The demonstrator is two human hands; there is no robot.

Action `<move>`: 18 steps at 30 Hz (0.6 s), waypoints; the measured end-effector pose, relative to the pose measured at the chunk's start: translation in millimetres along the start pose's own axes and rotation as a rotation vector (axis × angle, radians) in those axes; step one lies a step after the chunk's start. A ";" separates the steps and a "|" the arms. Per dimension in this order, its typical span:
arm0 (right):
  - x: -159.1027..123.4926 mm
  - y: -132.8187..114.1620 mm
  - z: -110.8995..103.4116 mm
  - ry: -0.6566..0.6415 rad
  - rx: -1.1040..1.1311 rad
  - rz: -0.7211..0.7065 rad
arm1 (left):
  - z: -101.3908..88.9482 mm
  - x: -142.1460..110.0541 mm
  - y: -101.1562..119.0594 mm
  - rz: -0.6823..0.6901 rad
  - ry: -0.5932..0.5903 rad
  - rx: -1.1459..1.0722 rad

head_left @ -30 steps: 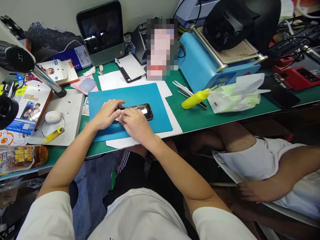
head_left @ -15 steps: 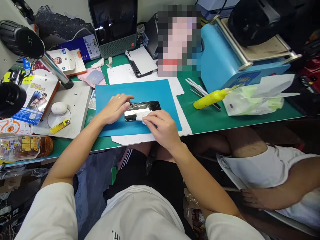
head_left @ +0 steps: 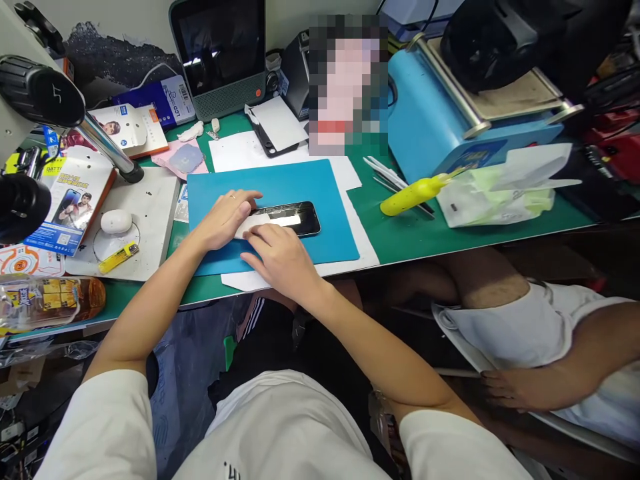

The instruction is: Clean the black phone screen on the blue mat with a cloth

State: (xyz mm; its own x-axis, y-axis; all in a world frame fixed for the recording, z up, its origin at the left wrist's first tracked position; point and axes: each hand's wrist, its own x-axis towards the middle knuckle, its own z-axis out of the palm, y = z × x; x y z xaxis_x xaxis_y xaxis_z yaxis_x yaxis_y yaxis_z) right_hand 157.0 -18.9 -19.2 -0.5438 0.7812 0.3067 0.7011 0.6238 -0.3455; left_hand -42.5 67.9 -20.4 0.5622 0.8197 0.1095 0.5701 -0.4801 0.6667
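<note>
A smartphone (head_left: 300,219) with a dark, glossy screen lies face up on the blue mat (head_left: 330,247), bright reflections across its glass. My left hand (head_left: 226,219) rests at the phone's left end, fingers stretched out and loosely bent over its upper edge. Under the fingertips of my right hand (head_left: 283,257) is a white wipe (head_left: 243,230), pressed on the left part of the screen; the thumb sticks out to the side. Part of the wipe and the phone's left end are hidden by my hands.
Right of the mat lie tweezers (head_left: 383,170), a yellow bottle (head_left: 413,195), a tissue pack (head_left: 500,200) and a blue machine (head_left: 435,113). To the left are a lighter (head_left: 119,257), a white earbud case (head_left: 117,221) and a drink bottle (head_left: 55,297). Another person's hand (head_left: 530,387) rests at right.
My right hand has slid left along the phone with the wipe, from its middle to its left end. My left hand stays by that end. The view has shifted slightly.
</note>
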 end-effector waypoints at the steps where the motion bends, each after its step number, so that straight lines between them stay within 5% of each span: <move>1: -5.3 1.1 -3.3 0.006 -0.006 0.009 | 0.0 0.0 -0.1 0.001 -0.003 0.002; 7: -35.8 29.7 -18.4 0.063 -0.056 0.132 | 1.1 0.3 0.8 -0.003 0.010 0.028; 18: -28.4 43.3 -21.8 0.066 -0.050 0.112 | 1.2 1.4 2.1 -0.011 0.011 0.051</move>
State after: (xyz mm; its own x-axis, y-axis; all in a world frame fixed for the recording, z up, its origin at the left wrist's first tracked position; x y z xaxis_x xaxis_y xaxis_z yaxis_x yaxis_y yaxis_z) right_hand 212.9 -14.7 -23.6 -0.4305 0.8414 0.3268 0.7788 0.5292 -0.3368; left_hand -39.8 67.7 -19.7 0.5497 0.8280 0.1105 0.6059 -0.4862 0.6296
